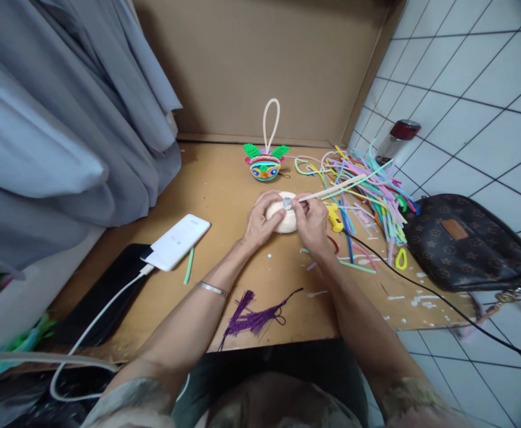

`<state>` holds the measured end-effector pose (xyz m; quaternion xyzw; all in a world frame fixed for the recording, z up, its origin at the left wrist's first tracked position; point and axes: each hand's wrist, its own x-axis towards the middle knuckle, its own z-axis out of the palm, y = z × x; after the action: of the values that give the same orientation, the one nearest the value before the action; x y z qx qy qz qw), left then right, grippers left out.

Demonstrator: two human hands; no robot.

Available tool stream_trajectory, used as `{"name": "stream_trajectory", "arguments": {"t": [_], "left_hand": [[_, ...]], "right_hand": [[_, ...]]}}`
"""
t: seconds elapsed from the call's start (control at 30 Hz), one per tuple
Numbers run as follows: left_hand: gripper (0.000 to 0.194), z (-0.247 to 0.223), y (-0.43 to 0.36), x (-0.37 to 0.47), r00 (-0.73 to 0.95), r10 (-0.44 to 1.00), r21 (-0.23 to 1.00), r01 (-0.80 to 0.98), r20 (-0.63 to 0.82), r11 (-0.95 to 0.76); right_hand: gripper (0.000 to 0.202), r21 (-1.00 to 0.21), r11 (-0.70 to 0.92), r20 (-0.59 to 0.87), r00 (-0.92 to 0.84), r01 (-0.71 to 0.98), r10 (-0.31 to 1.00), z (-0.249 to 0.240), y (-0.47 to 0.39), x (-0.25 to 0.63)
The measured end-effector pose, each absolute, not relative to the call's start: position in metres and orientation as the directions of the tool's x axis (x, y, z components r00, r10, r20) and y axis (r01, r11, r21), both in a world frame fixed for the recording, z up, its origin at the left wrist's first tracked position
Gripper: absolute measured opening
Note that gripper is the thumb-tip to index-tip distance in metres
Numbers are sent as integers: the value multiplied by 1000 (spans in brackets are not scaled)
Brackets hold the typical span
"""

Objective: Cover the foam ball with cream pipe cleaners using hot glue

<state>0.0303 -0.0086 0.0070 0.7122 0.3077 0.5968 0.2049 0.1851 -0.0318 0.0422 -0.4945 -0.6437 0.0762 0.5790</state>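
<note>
Over the middle of the table, my left hand [260,221] grips a round cream disc [286,221] by its left side, the thumb on top. The disc looks coiled, with a greyish patch at its upper centre. My right hand [311,221] pinches a long cream strip, resembling a pipe cleaner [332,191], close to that patch; its far part runs up and right over the coloured bundle. Whether the strip is joined to the disc is hidden by my fingers. Just right of my right hand lies a yellow glue gun [335,219] with a black cord.
A colourful lion-head ornament [264,166] with a loop stands behind. Rightward are a heap of coloured pipe cleaners [376,196], a lidded bottle [396,139] and a brown bag [470,244]. A purple tassel [256,318] lies in front; a white cabled phone [178,241] lies left.
</note>
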Motion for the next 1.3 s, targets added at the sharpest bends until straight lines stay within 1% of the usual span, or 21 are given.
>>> {"name": "stream_trajectory", "arguments": {"t": [0.13,0.3,0.53,1.1,1.3], "left_hand": [[30,8,-10,30,103,703,678,201,703,-707],[30,8,-9,29,119,714,681,227,690,-696],[29,7,-9,30,106,701,677,196,705,-710],[31,9,-9,30,109,716,699,156,690,-697],[33,9,-9,30,113,724,701,188,681,-688]], "right_hand": [[13,-676,497,662,152,544,734,43,-33,185],[12,-678,494,667,174,545,724,42,-32,184],[13,-688,465,656,203,557,727,41,-32,183],[15,-701,463,641,196,542,742,41,-33,182],[14,-699,455,634,183,552,751,42,-33,183]]}}
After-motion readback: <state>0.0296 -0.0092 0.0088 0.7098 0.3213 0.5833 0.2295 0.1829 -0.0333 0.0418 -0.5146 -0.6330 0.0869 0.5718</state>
